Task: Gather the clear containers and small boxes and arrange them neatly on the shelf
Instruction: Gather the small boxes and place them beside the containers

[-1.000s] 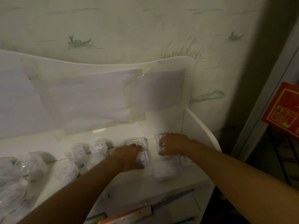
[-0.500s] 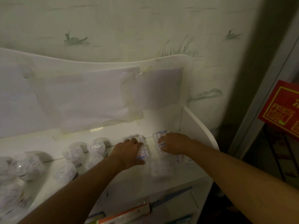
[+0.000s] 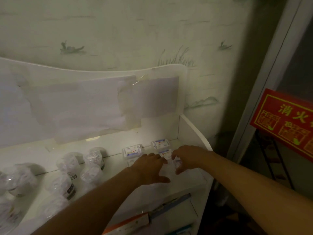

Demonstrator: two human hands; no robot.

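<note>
Small clear boxes with blue-and-white labels lie at the right end of the white shelf (image 3: 186,182). One box (image 3: 132,151) sits at the back, another box (image 3: 160,144) is to its right, and a third box (image 3: 165,154) shows between my hands. My left hand (image 3: 149,167) hovers over the shelf with fingers spread, holding nothing. My right hand (image 3: 188,157) is beside it, fingers loosely curved above more boxes, which it partly hides. Several clear round containers (image 3: 94,158) stand to the left.
The shelf's right side panel (image 3: 193,133) rises just beyond my right hand. Paper (image 3: 84,107) is taped to the back board. Lower shelves hold books (image 3: 132,223). A red sign (image 3: 286,122) hangs at the right by a door frame.
Both hands have lifted off the small boxes and drawn back toward me. The two back boxes, covered before, now show.
</note>
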